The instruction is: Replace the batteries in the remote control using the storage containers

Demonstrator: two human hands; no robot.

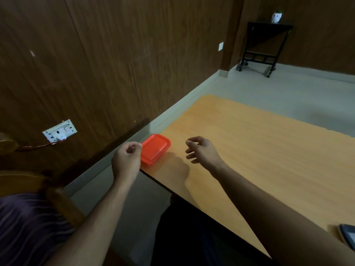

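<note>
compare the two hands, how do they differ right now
The left hand has its fingers curled in beside the near end of the red container; the right hand has loosely spread fingers. The left hangs past the table corner, the right over the tabletop. Both appear to hold nothing.

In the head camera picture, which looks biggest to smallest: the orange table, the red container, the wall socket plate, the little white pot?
1. Orange table
2. Red container
3. Wall socket plate
4. Little white pot, though it stands far off, so its true size is unsure.

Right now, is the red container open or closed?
Closed: the red container has its lid sitting flat across its top at the table corner.
</note>
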